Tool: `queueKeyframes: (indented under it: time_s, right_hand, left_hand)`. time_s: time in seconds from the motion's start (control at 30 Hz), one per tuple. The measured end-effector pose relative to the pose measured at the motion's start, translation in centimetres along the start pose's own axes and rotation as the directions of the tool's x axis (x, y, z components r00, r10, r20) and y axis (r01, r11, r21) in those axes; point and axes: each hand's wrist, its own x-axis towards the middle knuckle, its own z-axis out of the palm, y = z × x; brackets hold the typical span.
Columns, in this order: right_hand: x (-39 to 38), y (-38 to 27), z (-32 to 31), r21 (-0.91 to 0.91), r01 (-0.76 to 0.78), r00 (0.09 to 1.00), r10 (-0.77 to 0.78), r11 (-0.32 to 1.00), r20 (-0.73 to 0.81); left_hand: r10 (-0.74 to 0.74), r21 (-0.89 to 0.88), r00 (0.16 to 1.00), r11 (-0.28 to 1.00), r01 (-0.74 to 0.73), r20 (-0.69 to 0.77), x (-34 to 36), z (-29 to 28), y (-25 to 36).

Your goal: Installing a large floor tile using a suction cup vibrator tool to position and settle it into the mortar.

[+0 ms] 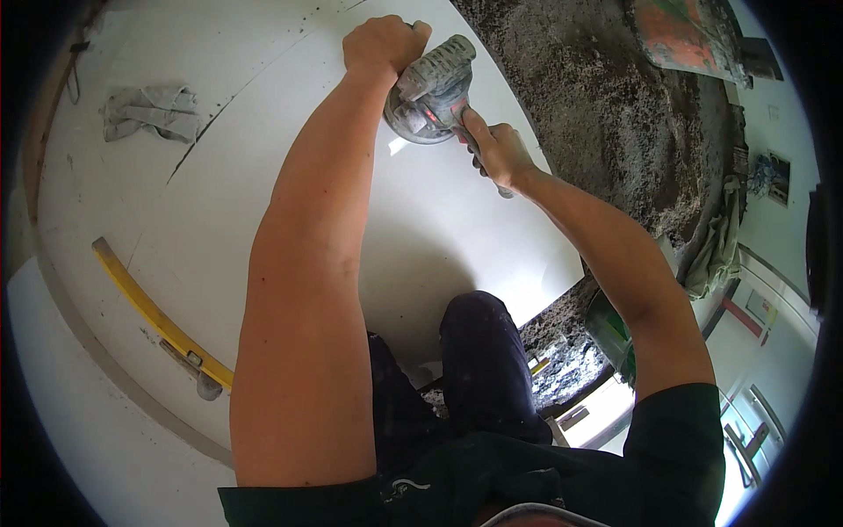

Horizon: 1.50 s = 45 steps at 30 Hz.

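Note:
A dust-covered angle grinder (436, 92), grey with red parts, is held over the far right part of a large white slab (439, 228). Its round guard or disc side faces down, at or just above the slab; whether it touches I cannot tell. My left hand (384, 44) is closed at its far left side, where the part it grips is mostly hidden. My right hand (500, 156) wraps the grinder's rear handle, thumb on top. My knee (477, 325) in dark trousers is at the slab's near side.
Left lie a crumpled grey cloth or glove (154, 112), a yellow spirit level (158, 316) and a mallet-like tool (195, 369). A dark line crosses the slab. Rough dark mortar (606, 114) borders it on the right, with an orange bucket (689, 39) beyond and a green container (610, 334) nearer.

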Motion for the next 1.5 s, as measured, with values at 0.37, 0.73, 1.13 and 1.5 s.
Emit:
queueKeyframes:
  time_s: [0.37,0.73,1.13,1.5]
  right_hand:
    - [-0.24,-0.48,-0.21,-0.024,-0.013,1.000,0.013,1.000,0.010]
    - [-0.35,-0.69,-0.32,-0.020,-0.017,1.000,0.018,1.000,0.015]
    - [-0.21,-0.58,-0.27,-0.028,0.017,1.000,-0.017,0.999,0.025]
    - [0.14,-0.27,-0.23,-0.067,0.017,1.000,-0.019,0.998,-0.017]
  left_hand:
    - [0.001,0.003,0.999,1.000,-0.001,-0.032,0.12,0.24,-0.12]
    - [-0.008,0.030,0.999,1.000,0.009,-0.044,-0.08,0.09,0.25]
    - [0.065,0.188,0.994,0.981,-0.048,-0.083,0.34,0.34,0.61]
    - [0.100,0.178,0.988,0.981,-0.078,-0.118,0.29,0.37,0.79]
